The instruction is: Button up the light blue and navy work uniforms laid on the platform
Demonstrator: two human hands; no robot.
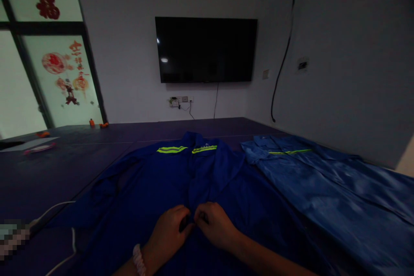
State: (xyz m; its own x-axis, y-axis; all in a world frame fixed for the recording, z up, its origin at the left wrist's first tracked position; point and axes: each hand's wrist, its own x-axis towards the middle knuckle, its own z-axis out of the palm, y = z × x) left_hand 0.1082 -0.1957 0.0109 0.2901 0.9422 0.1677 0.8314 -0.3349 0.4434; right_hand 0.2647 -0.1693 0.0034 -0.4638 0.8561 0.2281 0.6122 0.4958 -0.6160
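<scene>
A dark blue work jacket (155, 185) with yellow-green reflective strips across the chest lies spread out in front of me, its collar pointing away. My left hand (171, 229), with a pale scrunchie on the wrist, pinches the jacket near the middle of its front. Close beside it, my right hand (216, 224) has its thumb and fingers closed on the jacket's front edge. The fingertips almost meet over the front opening. Any button or fastener between them is too dark and small to make out.
A lighter blue work garment (323, 194) lies to the right. The dark table (129, 131) carries a white cable (73, 241), a sheet (29, 143) and small orange things (92, 122) on the left. Beyond are a wall-mounted television (207, 49) and a hanging black cable (284, 56).
</scene>
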